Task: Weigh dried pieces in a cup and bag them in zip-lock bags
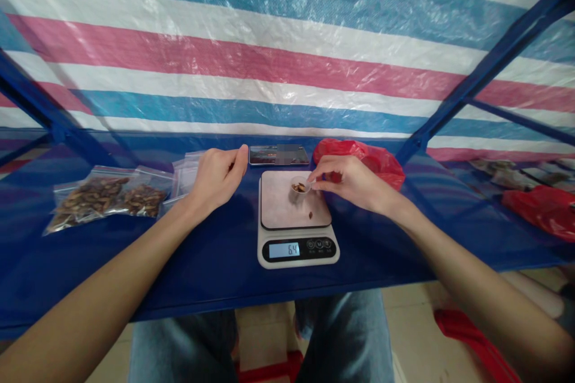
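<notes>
On the pale plate of a kitchen scale [287, 208] stands a small clear cup [294, 192] with several brown pieces [299, 187] in it. The fingers of my right hand [344, 178] pinch the cup's right rim. One loose brown piece [310, 215] lies on the plate in front of the cup. The display [284, 250] reads 6.4. My left hand [220, 176] is curled into a loose fist with nothing seen in it, thumb against the forefinger. It rests beside the left end of a phone [278, 155], which lies behind the scale.
Zip bags of brown pieces [101, 194] lie at the left, with clear flat bags [185, 170] by my left hand. A red plastic bag [377, 161] sits behind my right hand. Blue metal posts [476, 81] and a striped sheet [269, 66] bound the blue shelf [202, 269].
</notes>
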### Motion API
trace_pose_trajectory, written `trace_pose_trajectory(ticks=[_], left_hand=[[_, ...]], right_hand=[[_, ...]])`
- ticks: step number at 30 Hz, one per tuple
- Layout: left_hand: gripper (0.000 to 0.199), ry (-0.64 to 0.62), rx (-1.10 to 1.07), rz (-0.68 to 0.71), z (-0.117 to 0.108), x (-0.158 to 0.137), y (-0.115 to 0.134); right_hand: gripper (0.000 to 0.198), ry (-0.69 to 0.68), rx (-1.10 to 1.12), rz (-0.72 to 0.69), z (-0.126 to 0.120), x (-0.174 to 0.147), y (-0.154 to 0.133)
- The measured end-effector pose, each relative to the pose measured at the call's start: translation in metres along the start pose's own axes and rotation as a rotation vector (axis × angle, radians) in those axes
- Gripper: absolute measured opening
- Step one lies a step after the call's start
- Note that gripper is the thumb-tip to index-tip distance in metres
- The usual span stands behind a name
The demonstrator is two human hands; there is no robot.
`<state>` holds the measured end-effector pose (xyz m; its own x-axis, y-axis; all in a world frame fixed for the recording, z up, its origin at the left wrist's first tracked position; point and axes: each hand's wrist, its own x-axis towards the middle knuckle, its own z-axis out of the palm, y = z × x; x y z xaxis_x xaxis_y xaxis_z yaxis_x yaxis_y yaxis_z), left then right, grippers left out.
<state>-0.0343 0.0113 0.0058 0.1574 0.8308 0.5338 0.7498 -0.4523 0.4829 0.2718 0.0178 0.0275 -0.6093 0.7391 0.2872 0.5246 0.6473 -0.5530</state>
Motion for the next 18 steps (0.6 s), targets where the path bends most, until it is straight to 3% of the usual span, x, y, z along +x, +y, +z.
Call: trace_pose_trajectory(ticks=[5, 10, 15, 18], left_hand=[[0.062, -0.012, 0.017, -0.006, 0.002, 0.000, -0.001], [0.062, -0.003, 0.021, -0.009, 0.001, 0.000, 0.000], [0.062, -0.017, 0.010, -0.009, 0.001, 0.000, 0.002], [0.061, -0.015, 0.002, -0.012, 0.001, 0.001, 0.003]], right_hand=[[0.008, -0.034, 0.000, -0.025, 0.010, -0.003, 0.004], [0.012, -0.036, -0.135, -0.009, 0.008, -0.007, 0.002], [0.011, 0.180, -0.044, 0.000, 0.002, -0.003, -0.016], [0.012, 0.176, 0.035, -0.048, 0.002, 0.003, -0.032]])
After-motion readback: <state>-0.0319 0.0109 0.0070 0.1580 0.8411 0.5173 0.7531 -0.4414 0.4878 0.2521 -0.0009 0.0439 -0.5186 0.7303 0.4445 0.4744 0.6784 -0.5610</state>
